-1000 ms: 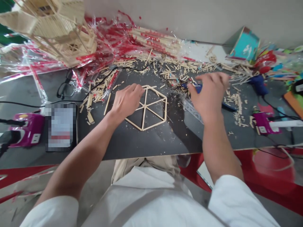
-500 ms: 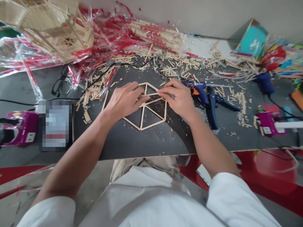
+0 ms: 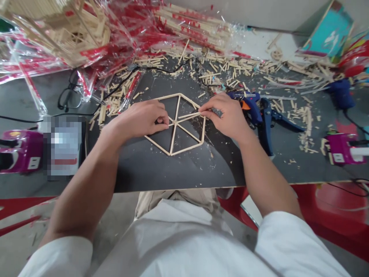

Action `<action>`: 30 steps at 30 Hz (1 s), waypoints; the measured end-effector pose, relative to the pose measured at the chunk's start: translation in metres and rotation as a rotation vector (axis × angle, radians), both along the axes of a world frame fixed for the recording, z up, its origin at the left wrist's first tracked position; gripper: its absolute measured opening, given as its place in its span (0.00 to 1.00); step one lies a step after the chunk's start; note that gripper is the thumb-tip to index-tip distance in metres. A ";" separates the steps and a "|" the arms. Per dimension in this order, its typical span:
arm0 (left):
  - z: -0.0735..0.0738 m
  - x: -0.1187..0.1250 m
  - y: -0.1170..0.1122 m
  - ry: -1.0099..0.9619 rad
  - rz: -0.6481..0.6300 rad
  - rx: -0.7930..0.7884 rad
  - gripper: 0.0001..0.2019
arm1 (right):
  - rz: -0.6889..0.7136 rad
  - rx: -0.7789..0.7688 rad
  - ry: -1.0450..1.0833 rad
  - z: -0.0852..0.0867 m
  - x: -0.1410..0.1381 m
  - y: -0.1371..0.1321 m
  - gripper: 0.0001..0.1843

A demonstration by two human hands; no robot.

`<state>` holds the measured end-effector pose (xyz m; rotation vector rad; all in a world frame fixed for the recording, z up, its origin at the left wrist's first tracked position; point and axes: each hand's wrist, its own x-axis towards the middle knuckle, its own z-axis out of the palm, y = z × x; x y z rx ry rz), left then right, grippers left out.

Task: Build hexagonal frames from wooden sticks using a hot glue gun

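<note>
A flat hexagonal frame of thin wooden sticks (image 3: 186, 147), with spokes meeting at a middle hub, lies on the dark tabletop. My left hand (image 3: 141, 118) rests over its left side, fingers curled and thumb and fingertips closed at a spoke just left of the hub. The hand covers the frame's left corner. Between thumb and forefinger, my right hand (image 3: 226, 113) pinches the right end of a loose wooden stick (image 3: 188, 115). That stick lies slantwise just above the upper right spoke, its free end pointing toward the hub.
A blue glue gun (image 3: 250, 104) and blue-handled cutters (image 3: 266, 127) lie right of my right hand. Cut stick pieces (image 3: 230, 69) litter the back. A phone (image 3: 65, 148), glasses (image 3: 69, 98) and a purple power socket (image 3: 21, 150) are left. A stick-built model (image 3: 57, 30) stands back left.
My left hand has drawn left, off the loose stick and away from the hub. My right hand still pinches that stick. The view has shifted slightly.
</note>
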<state>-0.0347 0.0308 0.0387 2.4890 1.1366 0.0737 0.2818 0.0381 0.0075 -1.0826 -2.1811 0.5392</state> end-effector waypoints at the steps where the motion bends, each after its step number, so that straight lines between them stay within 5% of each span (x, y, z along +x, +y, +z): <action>1: 0.001 0.000 0.000 0.011 -0.005 0.002 0.14 | 0.000 -0.011 -0.005 0.000 -0.001 -0.001 0.06; 11: 0.004 0.003 -0.002 -0.025 0.063 -0.012 0.15 | 0.056 -0.069 0.013 0.002 -0.009 -0.010 0.04; 16: -0.005 0.004 0.001 -0.181 0.143 0.040 0.14 | 0.075 -0.043 0.018 -0.004 -0.010 -0.008 0.03; 30: -0.028 0.013 0.002 -0.310 0.106 0.078 0.13 | 0.071 -0.027 0.008 -0.012 -0.009 -0.004 0.03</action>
